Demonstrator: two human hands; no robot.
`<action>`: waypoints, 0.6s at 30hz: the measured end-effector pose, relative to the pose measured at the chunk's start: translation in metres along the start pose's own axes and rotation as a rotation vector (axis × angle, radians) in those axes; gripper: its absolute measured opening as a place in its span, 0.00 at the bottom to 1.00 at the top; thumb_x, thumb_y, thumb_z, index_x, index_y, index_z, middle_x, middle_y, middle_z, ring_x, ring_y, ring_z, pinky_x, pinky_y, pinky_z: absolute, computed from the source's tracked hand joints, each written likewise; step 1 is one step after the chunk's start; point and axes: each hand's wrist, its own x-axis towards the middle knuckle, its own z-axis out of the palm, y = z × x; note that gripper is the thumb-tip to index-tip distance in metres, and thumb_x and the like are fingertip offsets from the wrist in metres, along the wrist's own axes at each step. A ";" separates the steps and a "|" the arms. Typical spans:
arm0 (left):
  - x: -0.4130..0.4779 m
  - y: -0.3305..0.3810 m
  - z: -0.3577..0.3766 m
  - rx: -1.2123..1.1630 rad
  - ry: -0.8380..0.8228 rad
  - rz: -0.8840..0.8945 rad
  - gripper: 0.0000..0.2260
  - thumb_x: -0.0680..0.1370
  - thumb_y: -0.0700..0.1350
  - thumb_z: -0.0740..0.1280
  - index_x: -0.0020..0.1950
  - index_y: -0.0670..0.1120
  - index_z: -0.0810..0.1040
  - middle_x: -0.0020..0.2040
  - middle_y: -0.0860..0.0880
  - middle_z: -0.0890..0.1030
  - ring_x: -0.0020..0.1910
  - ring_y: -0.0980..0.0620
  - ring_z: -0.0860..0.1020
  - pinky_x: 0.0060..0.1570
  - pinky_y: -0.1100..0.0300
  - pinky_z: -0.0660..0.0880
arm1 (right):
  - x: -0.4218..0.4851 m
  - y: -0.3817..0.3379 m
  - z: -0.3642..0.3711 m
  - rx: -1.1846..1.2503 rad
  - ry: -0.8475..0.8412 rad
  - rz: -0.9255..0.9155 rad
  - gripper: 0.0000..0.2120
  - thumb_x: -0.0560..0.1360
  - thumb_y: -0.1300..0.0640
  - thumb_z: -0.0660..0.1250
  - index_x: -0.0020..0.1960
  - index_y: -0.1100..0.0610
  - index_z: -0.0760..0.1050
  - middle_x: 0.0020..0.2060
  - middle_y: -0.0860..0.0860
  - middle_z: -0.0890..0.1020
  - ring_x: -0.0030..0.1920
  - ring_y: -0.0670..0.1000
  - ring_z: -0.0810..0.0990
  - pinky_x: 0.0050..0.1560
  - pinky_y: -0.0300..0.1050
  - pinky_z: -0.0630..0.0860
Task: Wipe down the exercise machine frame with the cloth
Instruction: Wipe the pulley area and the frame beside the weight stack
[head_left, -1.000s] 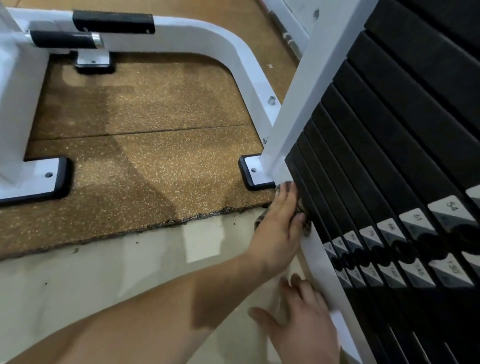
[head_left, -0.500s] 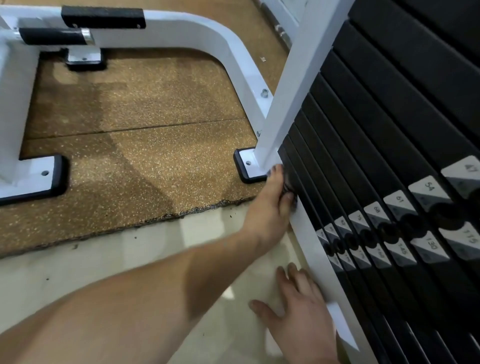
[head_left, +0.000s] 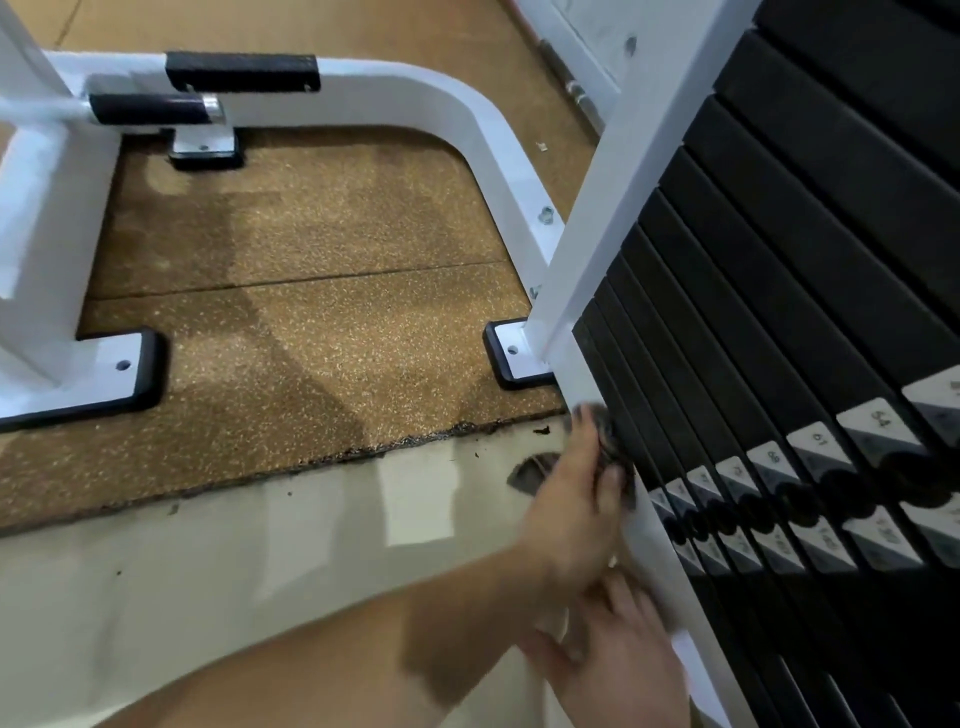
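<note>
left hand (head_left: 576, 499) wiping low on the white frame (head_left: 613, 171), right next to the weight stack (head_left: 779, 260)

left hand's got the dark cloth (head_left: 607, 441) bunched between fingers and thumb, pressed on the frame's bottom rail near the upright's foot. right hand (head_left: 618, 670) lies flat and open against the same rail, down by the floor (head_left: 260, 545). my guess at the risk: cloth or fingertips slipping into the gaps between plates, or dragging grit from the crumbly mat (head_left: 311, 338) edge onto the paint.
</note>
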 end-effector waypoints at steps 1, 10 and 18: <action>-0.019 -0.002 0.006 0.036 -0.036 0.005 0.30 0.86 0.50 0.57 0.83 0.63 0.45 0.82 0.64 0.52 0.80 0.62 0.52 0.79 0.63 0.50 | -0.001 -0.004 -0.001 -0.039 -0.004 0.006 0.51 0.64 0.24 0.49 0.82 0.48 0.62 0.78 0.52 0.66 0.76 0.55 0.67 0.76 0.45 0.58; 0.028 -0.011 -0.010 0.116 -0.010 -0.060 0.29 0.86 0.48 0.56 0.84 0.57 0.45 0.83 0.53 0.57 0.80 0.50 0.60 0.79 0.53 0.60 | -0.002 0.014 0.029 0.022 0.129 0.055 0.45 0.68 0.18 0.52 0.72 0.47 0.77 0.71 0.47 0.76 0.72 0.52 0.68 0.67 0.50 0.75; -0.030 -0.010 0.009 0.220 -0.069 0.057 0.26 0.85 0.46 0.59 0.83 0.54 0.57 0.81 0.55 0.64 0.79 0.56 0.62 0.77 0.62 0.58 | -0.002 0.006 0.016 0.074 0.146 0.027 0.37 0.77 0.34 0.55 0.82 0.48 0.60 0.79 0.42 0.59 0.77 0.49 0.61 0.76 0.43 0.58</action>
